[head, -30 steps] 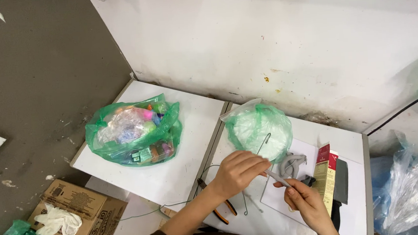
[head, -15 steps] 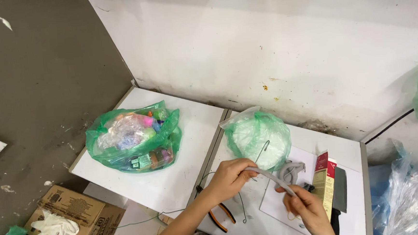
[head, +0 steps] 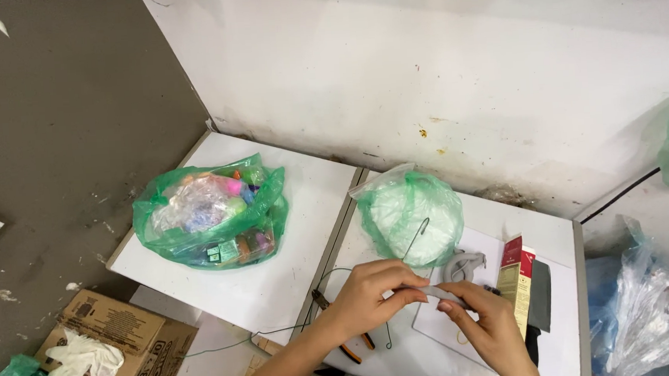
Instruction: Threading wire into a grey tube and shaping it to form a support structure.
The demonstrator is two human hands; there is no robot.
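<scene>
Your left hand and right hand meet, both pinching one thin grey strip above the counter. Pliers lie under your left wrist; a green bag sits just beyond.

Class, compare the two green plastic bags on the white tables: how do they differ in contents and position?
The left green bag holds mixed colourful items and sits alone on the left table. The right green bag holds something pale and whitish, with a bent wire leaning on it, just beyond both hands. Both are translucent green and bulging.
</scene>
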